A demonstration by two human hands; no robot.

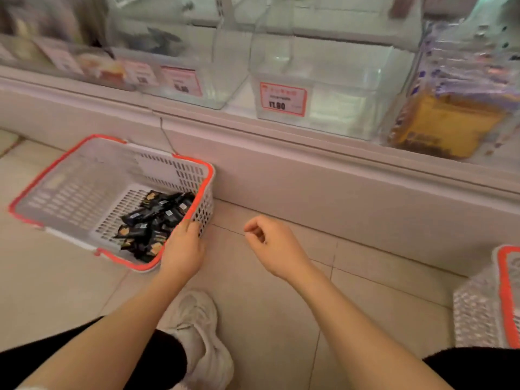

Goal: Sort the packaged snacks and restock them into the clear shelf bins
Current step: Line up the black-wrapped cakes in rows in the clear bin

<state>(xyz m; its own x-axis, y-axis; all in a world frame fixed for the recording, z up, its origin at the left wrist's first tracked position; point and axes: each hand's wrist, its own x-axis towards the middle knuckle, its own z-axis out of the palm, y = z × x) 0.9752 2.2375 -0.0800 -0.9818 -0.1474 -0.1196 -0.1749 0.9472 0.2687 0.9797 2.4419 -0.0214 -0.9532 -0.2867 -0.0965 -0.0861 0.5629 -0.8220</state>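
Note:
A white plastic basket with an orange rim point(84, 153) lies tilted on the tiled floor at the left. Several small black snack packets point(153, 220) are heaped in its near right corner. My left hand point(184, 247) grips the basket's near right rim, thumb over the edge. My right hand point(271, 244) hovers over the floor to the right of the basket, fingers loosely curled, holding nothing. Above, on the low shelf, stands a clear bin point(323, 88) with a red price tag point(282, 99); it looks empty.
Other clear bins line the shelf: one at the left point(180, 77) with tags, one at the right holding purple and yellow packages point(450, 108). A second orange-rimmed basket point(489, 299) stands at the right edge. My white shoe point(199, 327) rests on the floor below my hands.

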